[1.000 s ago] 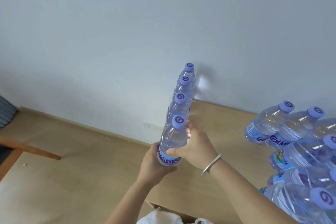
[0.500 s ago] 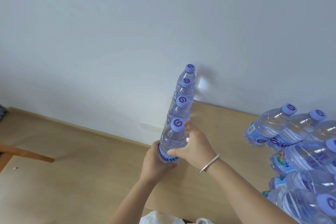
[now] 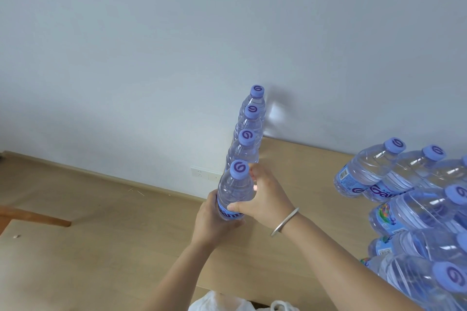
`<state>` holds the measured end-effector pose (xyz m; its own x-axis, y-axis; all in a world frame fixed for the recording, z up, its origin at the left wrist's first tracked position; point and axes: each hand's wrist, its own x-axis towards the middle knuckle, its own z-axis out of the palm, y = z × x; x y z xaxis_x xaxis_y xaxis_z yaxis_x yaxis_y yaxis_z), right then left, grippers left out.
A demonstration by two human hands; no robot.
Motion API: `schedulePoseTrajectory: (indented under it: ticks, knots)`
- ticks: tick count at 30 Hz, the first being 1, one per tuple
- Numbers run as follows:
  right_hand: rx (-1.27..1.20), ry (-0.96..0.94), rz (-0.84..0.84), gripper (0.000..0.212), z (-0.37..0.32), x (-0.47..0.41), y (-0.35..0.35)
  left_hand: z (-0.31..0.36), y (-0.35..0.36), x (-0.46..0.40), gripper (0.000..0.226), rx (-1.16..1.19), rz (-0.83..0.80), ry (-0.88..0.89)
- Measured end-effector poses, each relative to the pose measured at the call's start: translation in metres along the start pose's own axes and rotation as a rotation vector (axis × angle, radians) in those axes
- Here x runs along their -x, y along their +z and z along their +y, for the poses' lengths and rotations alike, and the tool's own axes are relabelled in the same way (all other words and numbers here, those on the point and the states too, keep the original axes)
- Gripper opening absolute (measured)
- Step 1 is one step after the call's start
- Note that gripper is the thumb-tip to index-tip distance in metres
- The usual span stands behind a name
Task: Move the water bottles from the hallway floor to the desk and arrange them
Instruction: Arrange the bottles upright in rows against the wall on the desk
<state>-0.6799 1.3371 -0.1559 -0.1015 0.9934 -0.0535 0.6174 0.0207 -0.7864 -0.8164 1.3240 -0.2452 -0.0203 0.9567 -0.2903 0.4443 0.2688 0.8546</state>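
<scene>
Water bottles [image 3: 237, 190]: clear glossy plastic, ribbed walls, matt lilac plastic caps [image 3: 239, 168]. Desk [image 3: 298, 166] beneath the bottles: pale wood-look top, smooth, matt. Bracelet [image 3: 285, 221] right of the nearest bottle: polished metal. Wall [image 3: 177, 45] behind the desk: smooth matt paint.

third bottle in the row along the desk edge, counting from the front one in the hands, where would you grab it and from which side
Probably by the neck just under the cap, from above. The third bottle stands upright, packed between its neighbours in the row, so front and back are blocked. Its left side lies along the desk edge. Its cap and shoulders are exposed; the open right side would also allow a body grip.
</scene>
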Motion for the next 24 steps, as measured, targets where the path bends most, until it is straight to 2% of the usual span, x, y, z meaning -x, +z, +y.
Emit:
schedulePoseTrajectory:
  ticks: [7,11,12,15,21,24]
  knots:
    - [0.019,0.015,-0.045,0.074,-0.01,0.003,-0.006,0.016,0.0,0.013,0.066,0.033,0.03,0.038]
    - [0.077,0.03,-0.161,0.072,-0.026,0.012,-0.034,0.019,0.0,0.038,0.068,0.019,-0.002,-0.051]
    - [0.085,0.047,-0.187,0.07,-0.027,0.016,-0.047,0.017,0.0,0.047,0.071,-0.06,-0.049,-0.084]
    - [0.043,0.109,-0.18,0.049,-0.027,0.036,-0.099,0.021,0.015,0.073,0.079,-0.345,-0.36,-0.097]
    - [0.007,0.257,-0.016,0.053,-0.014,0.077,-0.167,0.082,0.098,0.099,0.093,-0.417,-0.757,0.345]
    - [-0.008,0.336,0.014,0.054,0.002,0.102,-0.181,0.102,0.137,0.111,0.1,-0.361,-0.845,0.473]
